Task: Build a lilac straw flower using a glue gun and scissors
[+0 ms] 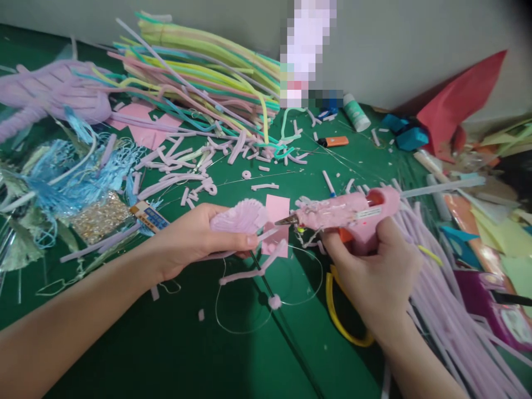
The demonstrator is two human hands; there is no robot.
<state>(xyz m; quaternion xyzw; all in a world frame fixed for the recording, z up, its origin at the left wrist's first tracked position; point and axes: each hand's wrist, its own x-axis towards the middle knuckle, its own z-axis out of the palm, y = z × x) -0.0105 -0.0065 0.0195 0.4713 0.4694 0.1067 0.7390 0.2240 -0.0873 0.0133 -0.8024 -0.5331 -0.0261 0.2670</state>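
Observation:
In the middle of the view, my left hand pinches a pale lilac fan-shaped craft piece between thumb and fingers. A thin lilac strip sticks out past the thumb. My right hand is wrapped round the handle of a pink glue gun. The gun's metal nozzle points left, at or very close to the strip; I cannot tell whether they touch. Below my left hand runs a dark thin rod with a small lilac ball on it and a looped clear thread. Behind the nozzle lies a pink paper rectangle.
Bundled coloured fuzzy stems lie at the back, with cut lilac pieces in front. Blue tassels and a bag of beads are at left. An orange lighter, lilac stems and a purple case lie at right.

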